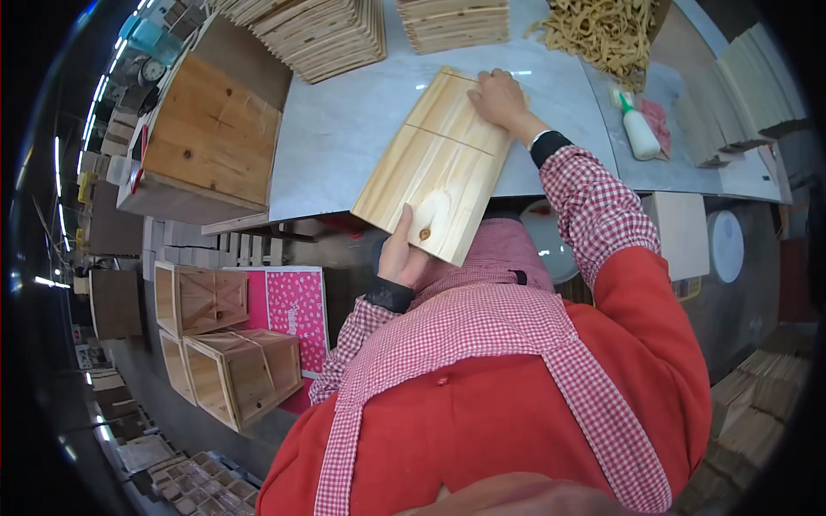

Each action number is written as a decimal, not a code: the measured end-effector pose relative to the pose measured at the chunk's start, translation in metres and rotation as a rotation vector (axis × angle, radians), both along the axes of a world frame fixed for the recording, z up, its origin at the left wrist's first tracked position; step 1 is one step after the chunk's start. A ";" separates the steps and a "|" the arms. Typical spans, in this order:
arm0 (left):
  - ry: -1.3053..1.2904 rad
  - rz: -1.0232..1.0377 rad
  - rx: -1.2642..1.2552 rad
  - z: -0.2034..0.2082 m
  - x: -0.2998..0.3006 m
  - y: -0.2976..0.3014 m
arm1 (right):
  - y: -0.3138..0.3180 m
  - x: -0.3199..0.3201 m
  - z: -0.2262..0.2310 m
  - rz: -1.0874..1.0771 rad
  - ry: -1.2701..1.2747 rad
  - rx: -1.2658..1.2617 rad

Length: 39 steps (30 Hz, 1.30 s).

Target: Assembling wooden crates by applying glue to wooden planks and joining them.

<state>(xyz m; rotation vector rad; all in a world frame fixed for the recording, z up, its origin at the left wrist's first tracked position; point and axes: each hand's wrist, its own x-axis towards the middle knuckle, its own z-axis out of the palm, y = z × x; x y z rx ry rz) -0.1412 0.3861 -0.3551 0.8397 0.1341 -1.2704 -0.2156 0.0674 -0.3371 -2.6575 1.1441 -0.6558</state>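
A pale wooden board (pixel 430 163) with a knot near its close end lies tilted across the front edge of the table. Two dark lines cross its far half. My left hand (pixel 401 254) grips the near left corner, thumb on top and fingers underneath. At the far right edge rests my right hand (pixel 499 99), its fingers curled over the board's rim. The undersides of the board and the left fingers are hidden.
Stacks of thin wooden boards (pixel 323 39) stand at the back of the table (pixel 318 129). A wooden box (pixel 211 129) sits left. To the right are a glue bottle (pixel 639 133), a pink cloth (pixel 656 120) and a heap of tan strips (pixel 602 34). Wooden crates (pixel 245 370) stand on the floor at left.
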 end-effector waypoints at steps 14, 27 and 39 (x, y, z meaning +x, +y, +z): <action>-0.007 -0.057 0.190 0.005 0.030 0.034 | 0.009 -0.072 -0.014 0.007 -0.596 -0.196; -0.023 -0.023 0.220 0.000 0.038 0.037 | -0.013 -0.273 -0.028 -0.681 -0.107 -0.154; -0.004 0.009 0.217 0.007 0.034 0.036 | -0.008 -0.145 0.003 -0.332 -1.073 0.464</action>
